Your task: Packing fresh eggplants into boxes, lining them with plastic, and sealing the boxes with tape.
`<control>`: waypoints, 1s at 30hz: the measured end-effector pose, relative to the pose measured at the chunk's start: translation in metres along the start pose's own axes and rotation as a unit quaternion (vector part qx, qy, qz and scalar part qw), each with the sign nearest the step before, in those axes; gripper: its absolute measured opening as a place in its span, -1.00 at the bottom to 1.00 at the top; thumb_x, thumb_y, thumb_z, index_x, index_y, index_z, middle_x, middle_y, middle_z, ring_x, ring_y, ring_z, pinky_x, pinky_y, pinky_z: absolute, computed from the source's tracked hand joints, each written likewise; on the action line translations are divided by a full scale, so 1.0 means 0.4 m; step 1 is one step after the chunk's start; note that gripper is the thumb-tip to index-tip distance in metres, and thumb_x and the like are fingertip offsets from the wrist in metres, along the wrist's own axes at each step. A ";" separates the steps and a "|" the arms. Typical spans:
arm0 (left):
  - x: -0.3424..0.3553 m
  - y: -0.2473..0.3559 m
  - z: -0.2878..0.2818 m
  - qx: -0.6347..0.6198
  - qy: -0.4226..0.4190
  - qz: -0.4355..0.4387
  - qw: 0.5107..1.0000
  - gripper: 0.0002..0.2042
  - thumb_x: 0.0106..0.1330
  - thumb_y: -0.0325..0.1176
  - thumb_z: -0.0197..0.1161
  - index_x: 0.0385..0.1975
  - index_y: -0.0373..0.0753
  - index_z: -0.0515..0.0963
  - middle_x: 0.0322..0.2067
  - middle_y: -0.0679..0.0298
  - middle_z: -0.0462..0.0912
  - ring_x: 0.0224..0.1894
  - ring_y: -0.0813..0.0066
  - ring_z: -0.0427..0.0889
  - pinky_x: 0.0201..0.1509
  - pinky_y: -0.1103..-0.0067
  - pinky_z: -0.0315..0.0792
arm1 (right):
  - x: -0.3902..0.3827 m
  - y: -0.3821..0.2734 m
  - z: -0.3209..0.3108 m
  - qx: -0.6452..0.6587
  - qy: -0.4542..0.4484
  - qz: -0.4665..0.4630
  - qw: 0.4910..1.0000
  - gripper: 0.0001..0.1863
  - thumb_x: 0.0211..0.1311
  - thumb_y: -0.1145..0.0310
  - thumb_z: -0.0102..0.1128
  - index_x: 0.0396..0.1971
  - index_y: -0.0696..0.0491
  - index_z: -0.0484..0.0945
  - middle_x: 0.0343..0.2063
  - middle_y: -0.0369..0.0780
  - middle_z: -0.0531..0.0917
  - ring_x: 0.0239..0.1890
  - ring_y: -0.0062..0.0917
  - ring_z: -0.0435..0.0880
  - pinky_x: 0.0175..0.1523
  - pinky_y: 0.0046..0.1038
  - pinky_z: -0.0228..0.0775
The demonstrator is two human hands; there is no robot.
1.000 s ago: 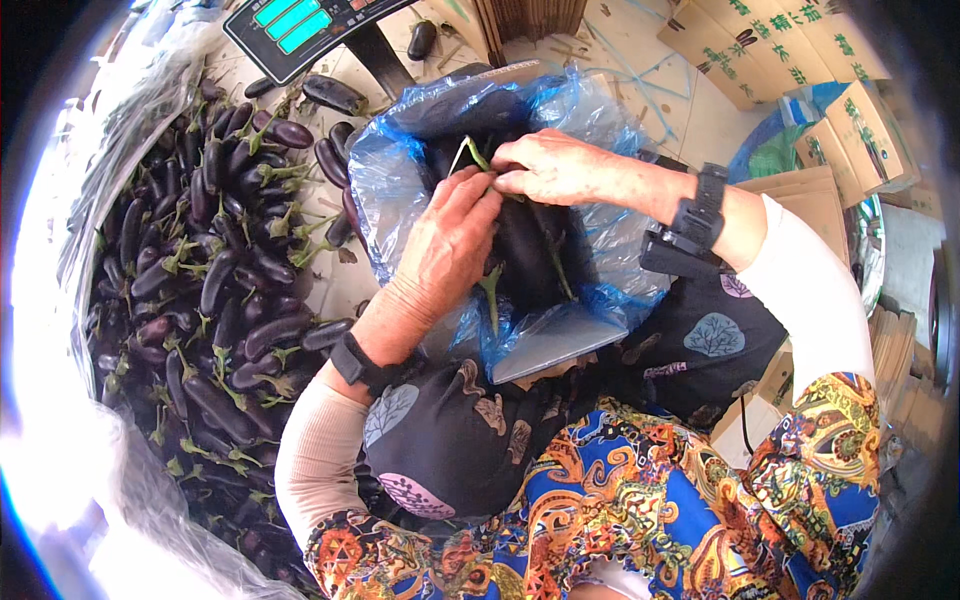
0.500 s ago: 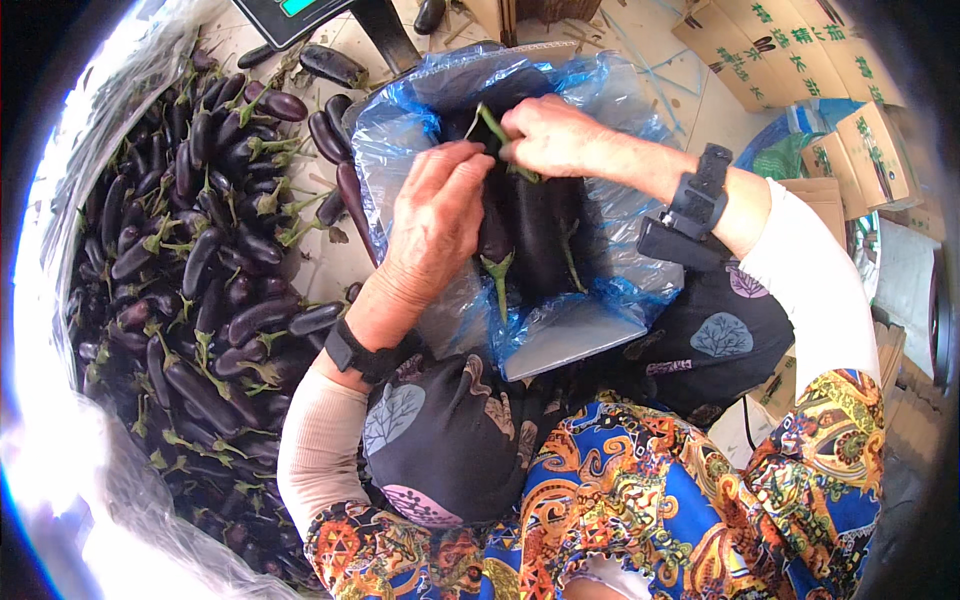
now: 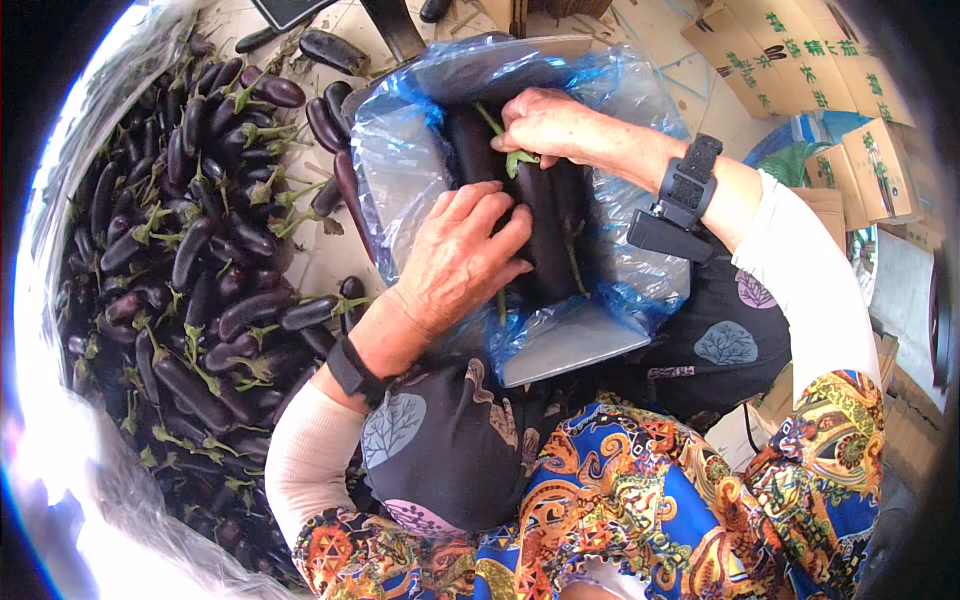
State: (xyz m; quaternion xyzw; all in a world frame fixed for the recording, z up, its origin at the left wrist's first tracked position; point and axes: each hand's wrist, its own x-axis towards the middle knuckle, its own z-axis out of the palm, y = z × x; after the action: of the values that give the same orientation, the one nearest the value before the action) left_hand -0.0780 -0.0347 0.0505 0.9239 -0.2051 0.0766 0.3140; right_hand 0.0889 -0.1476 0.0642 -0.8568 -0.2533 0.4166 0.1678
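Note:
A cardboard box lined with crinkled blue plastic (image 3: 390, 160) sits between my knees, holding several dark purple eggplants (image 3: 548, 235) lying lengthwise with green stems. My right hand (image 3: 545, 130) is closed around the green stem end of an eggplant at the top of the box, its fingertips partly hidden. Lower and to the left, my left hand (image 3: 470, 250) curls its fingers over an eggplant inside the box, covering much of it.
A large heap of eggplants (image 3: 190, 330) in clear plastic lies at left. A weighing scale (image 3: 395, 25) stands beyond the box, with loose eggplants beside it. Flattened printed cartons (image 3: 780, 60), a blue-green sack (image 3: 775, 150) and stacked cardboard (image 3: 880, 165) are at right.
My left hand has slid down toward the near part of the box, away from my right hand, uncovering the upper left eggplant. My right hand has moved slightly farther from me.

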 end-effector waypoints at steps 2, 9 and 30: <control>0.013 -0.001 0.009 0.005 -0.036 0.028 0.999 -0.52 -0.17 -0.25 0.43 -0.18 -0.21 0.49 -0.16 0.16 0.47 -0.02 0.15 0.45 0.03 0.34 0.38 | 0.016 0.055 0.029 0.004 0.051 0.005 0.999 -0.57 0.01 0.01 0.24 -0.47 0.16 0.62 -0.48 -0.05 0.66 -0.42 -0.27 0.69 -0.22 -0.32 0.52; 0.005 -0.031 -0.020 -0.076 0.051 0.008 0.996 -0.64 -0.13 -0.38 0.42 -0.29 -0.24 0.52 -0.20 0.17 0.49 -0.08 0.16 0.48 -0.01 0.38 0.40 | -0.028 0.075 -0.007 0.155 -0.006 -0.031 0.987 -0.70 0.24 0.23 0.16 -0.22 0.18 0.53 -0.31 -0.19 0.61 -0.27 -0.51 0.60 -0.26 -0.47 0.56; 0.139 -0.265 -0.136 -0.048 0.079 -0.299 0.950 -0.72 0.05 -0.33 0.24 -0.23 -0.25 0.58 -0.42 -0.01 0.64 -0.31 0.15 0.66 -0.17 0.42 0.48 | -0.076 0.155 -0.164 -0.304 0.264 -0.059 0.914 -0.72 0.08 0.24 0.24 -0.27 0.10 0.57 -0.27 -0.07 0.63 -0.17 -0.16 0.59 -0.13 -0.23 0.44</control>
State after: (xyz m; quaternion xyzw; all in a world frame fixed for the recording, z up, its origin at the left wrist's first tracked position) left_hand 0.0169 0.0565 0.0504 0.9175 0.1029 0.0420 0.3818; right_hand 0.1435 -0.2205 0.0914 -0.9288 -0.3641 0.0679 -0.0154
